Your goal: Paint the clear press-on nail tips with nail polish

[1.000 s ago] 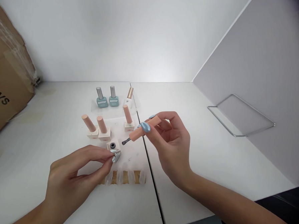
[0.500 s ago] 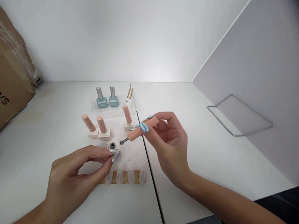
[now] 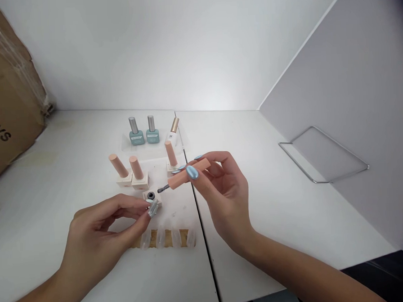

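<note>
My right hand (image 3: 220, 190) grips the peach cap of a nail polish brush (image 3: 185, 176). The brush end, coated in dark grey polish, points left and hovers beside the open polish bottle (image 3: 151, 196), not visibly touching it. My left hand (image 3: 107, 232) is closed in a pinch in front of that bottle. Between its thumb and finger is a small, shiny, translucent piece that looks like a false nail tip (image 3: 153, 208), partly blended with my own nails. Below, several clear false nail tips (image 3: 160, 239) lie in a row on a brown cardboard strip (image 3: 168, 238).
Peach-capped polish bottles (image 3: 140, 179) stand behind, another (image 3: 171, 155) near the table seam. Two teal bottles (image 3: 136, 137) and a gold-capped white bottle (image 3: 172, 135) stand farther back on a clear tray. A cardboard box (image 3: 9, 89) is at left, a metal wire frame (image 3: 314, 181) at right.
My right hand and the brush have moved slightly left, bringing the brush tip closer to the left fingertips. The left fingers have turned a little, showing more of the shiny piece.
</note>
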Motion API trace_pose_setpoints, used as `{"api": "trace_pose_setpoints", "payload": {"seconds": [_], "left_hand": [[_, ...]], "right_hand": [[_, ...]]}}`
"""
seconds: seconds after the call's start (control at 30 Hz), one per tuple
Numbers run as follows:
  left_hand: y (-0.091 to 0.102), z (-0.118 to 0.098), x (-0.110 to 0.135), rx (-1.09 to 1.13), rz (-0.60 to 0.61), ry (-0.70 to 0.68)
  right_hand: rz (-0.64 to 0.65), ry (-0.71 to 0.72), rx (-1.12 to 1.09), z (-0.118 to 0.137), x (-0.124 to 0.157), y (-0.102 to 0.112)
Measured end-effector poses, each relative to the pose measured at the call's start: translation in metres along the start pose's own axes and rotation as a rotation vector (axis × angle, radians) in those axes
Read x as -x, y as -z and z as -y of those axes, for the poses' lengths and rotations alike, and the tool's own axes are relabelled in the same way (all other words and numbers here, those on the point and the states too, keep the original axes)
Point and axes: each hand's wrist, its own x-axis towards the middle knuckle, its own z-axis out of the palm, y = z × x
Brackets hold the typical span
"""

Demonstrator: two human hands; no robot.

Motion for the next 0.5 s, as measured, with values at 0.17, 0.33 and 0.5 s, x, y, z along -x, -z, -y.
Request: {"api": "trace_pose_setpoints", "payload": {"seconds": [0.17, 0.33, 0.5], "left_hand": [[0.0009, 0.0007, -0.0025, 0.007, -0.019, 0.0], [-0.0005, -0.0038, -0.0063, 0.028, 0.0, 0.014], [0.0011, -0.0019, 0.0012, 0.013, -0.007, -0.006]], "right_hand": [[0.051, 0.065, -0.042, 0.0, -0.0015, -0.0016], [0.154, 0.026, -0.061, -0.0011, -0.0002, 0.0003], [0.012, -0.022, 0.001, -0.0007, 0.0008, -0.0018]]}}
